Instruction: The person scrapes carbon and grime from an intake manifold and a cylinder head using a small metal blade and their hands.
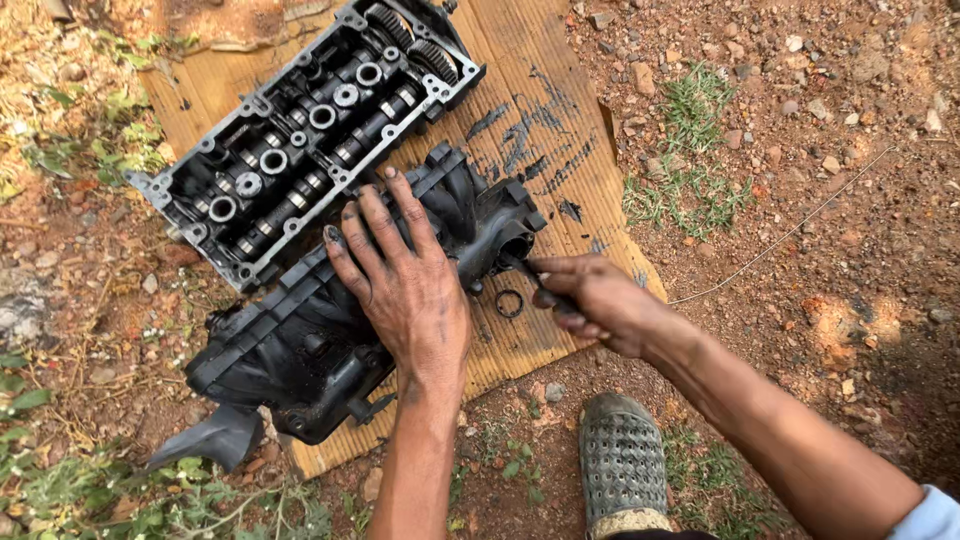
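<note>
A black plastic intake manifold (300,340) lies on a sheet of brown cardboard (560,120) on the ground. My left hand (400,275) rests flat on top of the manifold, fingers spread, pressing it down. My right hand (590,295) grips a thin dark tool (522,268) whose tip reaches the round opening at the manifold's right end. A small black rubber ring (509,303) lies on the cardboard just below that opening. Behind the manifold sits a grey metal cylinder head (300,140) with camshafts and gears showing.
Red gravelly soil with stones and grass tufts (690,180) surrounds the cardboard. A grey perforated shoe (622,460) on my foot stands near the front edge. A thin wire (790,235) trails across the dirt at right. Oily smears mark the cardboard.
</note>
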